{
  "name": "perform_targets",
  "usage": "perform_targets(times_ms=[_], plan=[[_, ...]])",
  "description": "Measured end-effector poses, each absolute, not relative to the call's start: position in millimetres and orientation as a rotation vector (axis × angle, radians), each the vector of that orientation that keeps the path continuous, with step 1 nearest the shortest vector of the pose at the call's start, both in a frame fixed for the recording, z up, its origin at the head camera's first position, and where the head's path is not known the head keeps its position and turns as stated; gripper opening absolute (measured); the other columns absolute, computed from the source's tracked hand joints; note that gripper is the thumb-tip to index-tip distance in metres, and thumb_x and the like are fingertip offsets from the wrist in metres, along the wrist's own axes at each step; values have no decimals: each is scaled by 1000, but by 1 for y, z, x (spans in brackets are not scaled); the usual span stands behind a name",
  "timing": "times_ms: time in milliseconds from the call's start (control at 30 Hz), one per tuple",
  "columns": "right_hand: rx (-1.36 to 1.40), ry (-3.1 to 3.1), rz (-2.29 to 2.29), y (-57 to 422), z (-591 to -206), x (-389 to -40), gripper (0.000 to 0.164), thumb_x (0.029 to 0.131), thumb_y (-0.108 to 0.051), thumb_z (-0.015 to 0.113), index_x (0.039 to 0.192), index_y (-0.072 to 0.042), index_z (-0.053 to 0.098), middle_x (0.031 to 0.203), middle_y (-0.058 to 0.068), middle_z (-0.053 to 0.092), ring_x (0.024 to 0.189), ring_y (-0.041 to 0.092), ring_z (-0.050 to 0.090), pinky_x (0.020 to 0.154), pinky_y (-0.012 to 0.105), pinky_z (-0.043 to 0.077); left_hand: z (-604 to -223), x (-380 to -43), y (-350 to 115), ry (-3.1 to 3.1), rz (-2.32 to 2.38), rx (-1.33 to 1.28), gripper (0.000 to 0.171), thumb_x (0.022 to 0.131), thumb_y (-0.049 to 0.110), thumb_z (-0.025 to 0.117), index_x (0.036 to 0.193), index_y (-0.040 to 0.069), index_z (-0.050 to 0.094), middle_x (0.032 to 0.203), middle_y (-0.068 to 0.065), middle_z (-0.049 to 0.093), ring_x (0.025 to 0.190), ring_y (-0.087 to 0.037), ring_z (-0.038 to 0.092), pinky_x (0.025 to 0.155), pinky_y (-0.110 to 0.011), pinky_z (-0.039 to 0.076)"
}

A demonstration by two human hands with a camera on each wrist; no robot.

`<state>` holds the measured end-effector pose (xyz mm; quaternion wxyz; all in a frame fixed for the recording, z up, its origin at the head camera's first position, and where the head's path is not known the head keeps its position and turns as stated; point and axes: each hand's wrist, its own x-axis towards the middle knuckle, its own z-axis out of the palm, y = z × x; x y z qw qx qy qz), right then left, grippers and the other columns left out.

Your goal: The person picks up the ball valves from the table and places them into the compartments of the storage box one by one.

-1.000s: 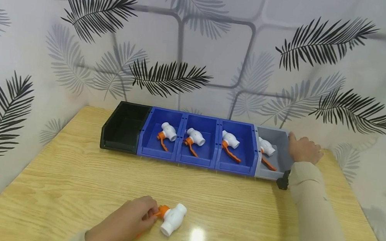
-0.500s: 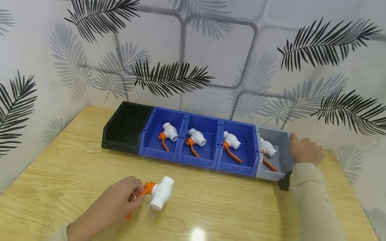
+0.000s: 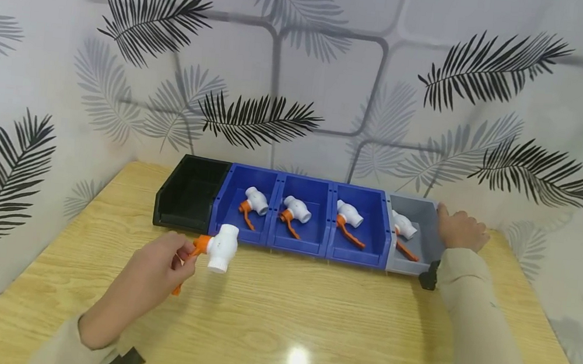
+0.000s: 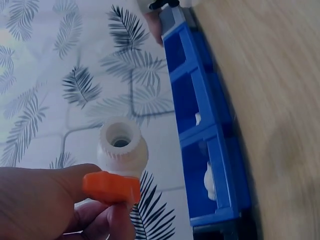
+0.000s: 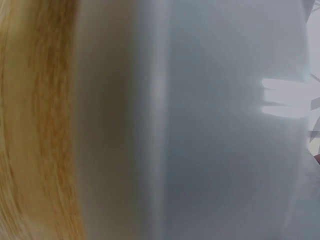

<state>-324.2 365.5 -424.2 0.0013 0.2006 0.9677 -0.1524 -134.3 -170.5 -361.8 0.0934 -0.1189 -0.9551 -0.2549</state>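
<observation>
My left hand point(image 3: 154, 268) pinches the orange handle of a white ball valve point(image 3: 223, 250) between thumb and fingers. The valve is held in front of the black bin point(image 3: 182, 219) and the leftmost blue bin point(image 3: 250, 173). In the left wrist view, the open end of the white body faces the camera and the orange handle point(image 4: 112, 187) lies against the thumb. At the far right, my right hand point(image 3: 461, 229) grips the right wall of the grey bin point(image 3: 427, 242). The right wrist view is filled by a blurred grey surface.
Black, blue and grey bins stand joined in a row near the patterned wall point(image 3: 326, 91). Each blue bin and the grey one holds a valve, such as the one point(image 3: 350, 213) in the rightmost blue bin. Wooden table point(image 3: 310, 313) extends in front.
My left hand has carried the ball valve up off the table, forward and to the left towards the bins. My right hand has stayed on the grey bin.
</observation>
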Motion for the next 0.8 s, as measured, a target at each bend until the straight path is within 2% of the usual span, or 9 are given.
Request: perform_targets(times_ms=[167, 400, 800], plan=[[629, 3055, -475, 368, -427, -321, 92, 90, -63, 7, 118, 16, 45, 118, 40, 44, 108, 57, 37, 88, 63, 26, -360, -152, -178, -2790, -749, -315, 6, 80, 6, 62, 84, 3, 59, 76, -4, 52, 64, -15, 47, 52, -24, 41], [622, 3056, -458, 369, -429, -325, 93, 89, -64, 6, 121, 14, 45, 120, 39, 43, 109, 57, 36, 88, 64, 26, -365, -176, -190, -2695, -745, -305, 8, 79, 4, 62, 83, -1, 59, 75, -8, 54, 65, -19, 48, 57, -29, 44], [637, 3050, -442, 367, -429, -328, 92, 90, -64, 6, 124, 12, 44, 123, 38, 43, 110, 57, 36, 89, 64, 26, -386, -228, -210, -2621, -769, -179, 9, 80, 5, 59, 81, -3, 57, 74, -12, 57, 65, -24, 52, 60, -35, 42]])
